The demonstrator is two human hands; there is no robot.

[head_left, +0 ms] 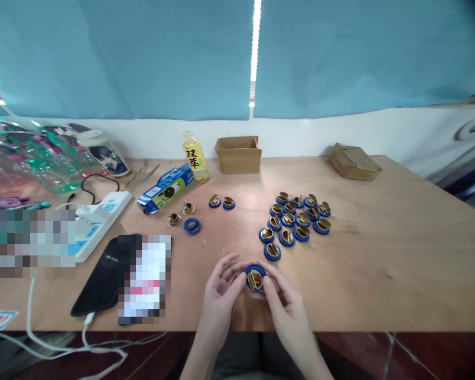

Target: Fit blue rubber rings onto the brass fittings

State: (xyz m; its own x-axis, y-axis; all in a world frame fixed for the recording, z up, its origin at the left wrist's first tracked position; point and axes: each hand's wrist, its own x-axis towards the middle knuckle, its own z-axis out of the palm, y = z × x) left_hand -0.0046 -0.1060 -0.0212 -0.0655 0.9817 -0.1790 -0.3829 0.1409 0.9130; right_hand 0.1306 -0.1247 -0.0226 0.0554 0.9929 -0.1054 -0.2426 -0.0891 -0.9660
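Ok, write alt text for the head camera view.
Two bare hands, left hand and right hand, together hold a blue ring with a brass insert over a wooden table. A cluster of finished rings lies beyond, with a phone at left.

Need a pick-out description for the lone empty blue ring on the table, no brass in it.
Start at the wooden table and find the blue carton lying left of centre. Just right of and nearer than it, past two loose brass pieces, lies the blue ring. Unlike the blue rings in the cluster to the right, its centre is empty, with no brass insert.
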